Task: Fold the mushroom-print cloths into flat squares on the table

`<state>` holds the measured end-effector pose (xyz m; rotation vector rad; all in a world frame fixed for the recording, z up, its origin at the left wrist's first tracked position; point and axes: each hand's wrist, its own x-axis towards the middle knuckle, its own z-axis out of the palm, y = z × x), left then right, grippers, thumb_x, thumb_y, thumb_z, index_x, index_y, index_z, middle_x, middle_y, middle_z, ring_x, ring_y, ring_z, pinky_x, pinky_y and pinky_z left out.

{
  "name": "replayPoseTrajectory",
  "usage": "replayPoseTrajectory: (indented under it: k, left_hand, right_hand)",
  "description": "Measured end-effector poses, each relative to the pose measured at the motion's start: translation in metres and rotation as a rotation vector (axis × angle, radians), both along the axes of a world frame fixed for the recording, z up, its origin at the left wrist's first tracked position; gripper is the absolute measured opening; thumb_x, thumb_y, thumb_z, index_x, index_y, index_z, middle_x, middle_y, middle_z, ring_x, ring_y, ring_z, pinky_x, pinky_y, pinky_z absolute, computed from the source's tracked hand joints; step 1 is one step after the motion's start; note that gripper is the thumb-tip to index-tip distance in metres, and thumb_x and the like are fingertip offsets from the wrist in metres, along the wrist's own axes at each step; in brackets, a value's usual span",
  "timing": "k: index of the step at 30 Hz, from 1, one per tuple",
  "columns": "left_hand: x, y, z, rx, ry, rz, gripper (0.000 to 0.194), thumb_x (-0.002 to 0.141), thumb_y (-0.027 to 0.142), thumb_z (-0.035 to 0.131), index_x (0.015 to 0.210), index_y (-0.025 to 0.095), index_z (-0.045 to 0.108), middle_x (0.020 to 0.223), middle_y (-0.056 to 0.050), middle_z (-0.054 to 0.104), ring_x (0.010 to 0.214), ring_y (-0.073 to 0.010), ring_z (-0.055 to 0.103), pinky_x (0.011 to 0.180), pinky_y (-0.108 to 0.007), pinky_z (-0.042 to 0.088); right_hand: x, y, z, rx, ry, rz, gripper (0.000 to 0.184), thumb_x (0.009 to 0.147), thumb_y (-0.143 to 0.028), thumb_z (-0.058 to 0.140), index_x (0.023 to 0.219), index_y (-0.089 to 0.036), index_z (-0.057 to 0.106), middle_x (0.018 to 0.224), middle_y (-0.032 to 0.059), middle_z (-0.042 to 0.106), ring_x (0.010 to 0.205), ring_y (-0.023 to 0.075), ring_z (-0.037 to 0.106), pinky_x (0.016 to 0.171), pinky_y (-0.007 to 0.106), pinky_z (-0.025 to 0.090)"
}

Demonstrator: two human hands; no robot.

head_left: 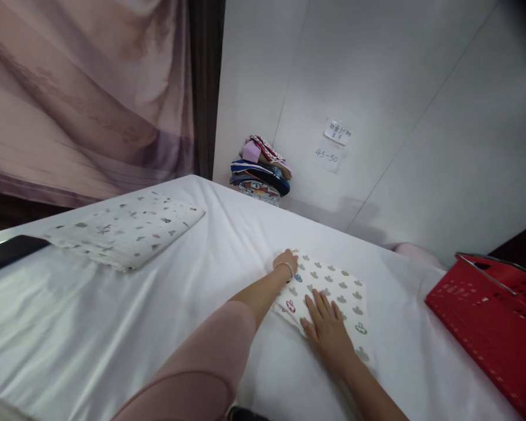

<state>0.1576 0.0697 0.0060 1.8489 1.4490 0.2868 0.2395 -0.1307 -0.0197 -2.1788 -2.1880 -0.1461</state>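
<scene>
A folded white cloth (344, 286) printed with grey mushroom-like shapes and a few coloured ones lies on the white-covered table (241, 234). At its far left corner is my left hand (286, 262), wearing a thin bracelet; its fingers are curled and closed on the cloth's edge, with the fingertips partly hidden. My right hand (330, 330) rests flat on the near part of the same cloth, fingers stretched out and slightly spread. Further left lies a second folded white cloth (144, 225) with scattered small prints, apart from both hands.
A red plastic basket (486, 316) with a metal handle stands at the right. Folded fabrics (260, 166) are piled by the grey wall (377, 88), which bears handwritten paper notes (333, 143). A dark flat object (13, 251) lies at the left edge; a pink curtain (92, 88) hangs behind.
</scene>
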Motion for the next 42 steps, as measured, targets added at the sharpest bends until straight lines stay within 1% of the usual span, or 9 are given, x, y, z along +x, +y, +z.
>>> replayPoseTrajectory:
  k: [15,20,22,25,28,31,34,37,42]
  left_hand:
    - [-0.003,0.007,-0.007,0.126,0.075,0.007,0.037,0.086,0.045,0.034,0.104,0.018,0.051,0.107,-0.012,0.061,0.102,-0.0225,0.056,0.082,-0.032,0.041]
    - [-0.004,0.0,0.001,0.226,0.093,-0.034,0.038,0.087,0.041,0.033,0.113,0.018,0.046,0.119,-0.012,0.053,0.112,-0.0221,0.048,0.09,-0.032,0.036]
    - [-0.004,-0.011,0.005,0.328,0.067,-0.101,0.041,0.086,0.043,0.034,0.12,0.019,0.041,0.127,-0.01,0.046,0.119,-0.0217,0.04,0.096,-0.033,0.031]
    - [-0.007,-0.033,0.0,0.536,0.034,-0.335,0.048,0.084,0.048,0.036,0.124,0.022,0.038,0.137,-0.007,0.036,0.127,-0.0219,0.028,0.103,-0.035,0.022]
    - [-0.014,-0.048,-0.013,0.601,0.103,-0.532,0.053,0.082,0.051,0.037,0.126,0.022,0.039,0.141,-0.006,0.029,0.131,-0.0232,0.019,0.106,-0.039,0.015]
    - [-0.018,-0.049,-0.022,0.583,0.158,-0.576,0.055,0.083,0.051,0.032,0.129,0.02,0.036,0.143,-0.007,0.025,0.133,-0.0231,0.014,0.106,-0.041,0.012]
    - [-0.015,-0.043,-0.016,0.516,0.188,-0.604,0.058,0.082,0.051,0.032,0.131,0.019,0.034,0.145,-0.007,0.021,0.133,-0.0229,0.01,0.107,-0.042,0.011]
    - [-0.012,-0.041,-0.004,0.407,0.218,-0.64,0.064,0.079,0.057,0.033,0.131,0.02,0.035,0.145,-0.008,0.02,0.133,-0.0244,0.01,0.106,-0.045,0.013]
    - [-0.02,-0.059,-0.005,0.48,0.209,-0.728,0.067,0.078,0.061,0.033,0.132,0.021,0.034,0.145,-0.006,0.018,0.134,-0.0249,0.007,0.106,-0.047,0.006]
  right_hand:
    - [-0.002,0.001,0.001,0.01,-0.008,0.003,0.055,0.089,-0.05,0.022,0.136,-0.023,0.029,0.145,0.0048,0.018,0.133,0.0244,0.012,0.104,0.047,0.016]
    - [-0.006,0.001,0.006,-0.02,0.032,-0.01,0.056,0.089,-0.051,0.023,0.136,-0.023,0.028,0.145,0.0054,0.017,0.133,0.0251,0.01,0.105,0.047,0.012]
    - [-0.008,0.001,0.011,-0.032,0.08,-0.021,0.056,0.088,-0.051,0.024,0.137,-0.023,0.027,0.145,0.0052,0.017,0.133,0.0249,0.009,0.105,0.047,0.01]
    - [-0.007,0.001,0.019,-0.063,0.215,-0.021,0.056,0.087,-0.051,0.03,0.136,-0.025,0.029,0.145,0.0042,0.016,0.133,0.0244,0.008,0.105,0.048,0.009]
    - [0.011,0.0,0.023,-0.043,0.431,0.005,0.048,0.084,-0.048,0.038,0.126,-0.025,0.046,0.139,0.0047,0.034,0.129,0.0234,0.025,0.104,0.046,0.017]
    - [0.051,-0.001,0.021,0.198,0.589,-0.134,0.037,0.083,-0.04,0.041,0.109,-0.021,0.061,0.125,0.0066,0.052,0.12,0.0215,0.04,0.102,0.04,0.026]
    - [0.097,-0.002,0.019,0.385,0.745,-0.493,0.038,0.078,-0.033,0.048,0.113,-0.019,0.057,0.125,0.0061,0.051,0.117,0.0209,0.043,0.098,0.035,0.033]
    - [0.128,0.001,0.017,0.31,0.908,-0.748,0.045,0.076,-0.032,0.052,0.117,-0.014,0.053,0.112,0.0092,0.059,0.096,0.0209,0.057,0.082,0.032,0.045]
    - [0.14,0.012,0.017,0.235,0.998,-0.818,0.047,0.073,-0.041,0.056,0.108,-0.009,0.058,0.098,0.0118,0.064,0.082,0.0201,0.061,0.064,0.026,0.047]
